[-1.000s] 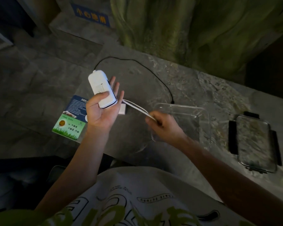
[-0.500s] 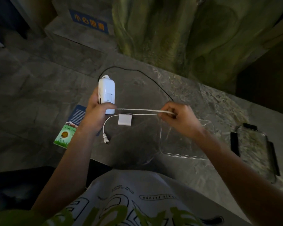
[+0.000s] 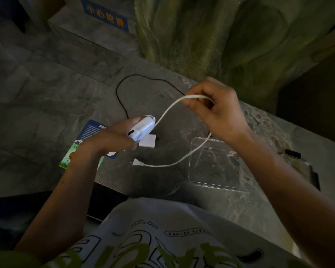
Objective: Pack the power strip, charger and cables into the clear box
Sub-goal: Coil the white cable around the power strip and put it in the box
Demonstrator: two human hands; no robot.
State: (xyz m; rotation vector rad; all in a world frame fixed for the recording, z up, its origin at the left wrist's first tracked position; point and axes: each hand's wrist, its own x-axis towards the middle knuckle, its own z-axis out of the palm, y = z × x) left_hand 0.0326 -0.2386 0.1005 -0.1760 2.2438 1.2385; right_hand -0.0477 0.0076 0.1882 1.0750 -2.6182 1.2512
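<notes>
My left hand (image 3: 112,138) grips the white power strip (image 3: 143,128), tilted above the grey stone table (image 3: 162,182). Its white cord (image 3: 168,111) arcs up to my right hand (image 3: 217,111), which pinches it high over the table. From there the cord hangs down in a loop and ends in a plug (image 3: 138,163) near the table top. A small white charger (image 3: 147,141) lies on the table just under the strip. A thin black cable (image 3: 122,97) curls behind. The clear box (image 3: 214,183) stands empty to the right, below my right wrist.
A blue and green leaflet (image 3: 70,159) lies at the table's left edge, partly under my left wrist. The box's lid (image 3: 306,167) with black clips rests at the far right. A large green pillar stands behind the table; the floor lies left.
My right hand has risen and moved back, pulling the white cord up into a loop. The left hand has turned the power strip from upright to lying sideways, lower.
</notes>
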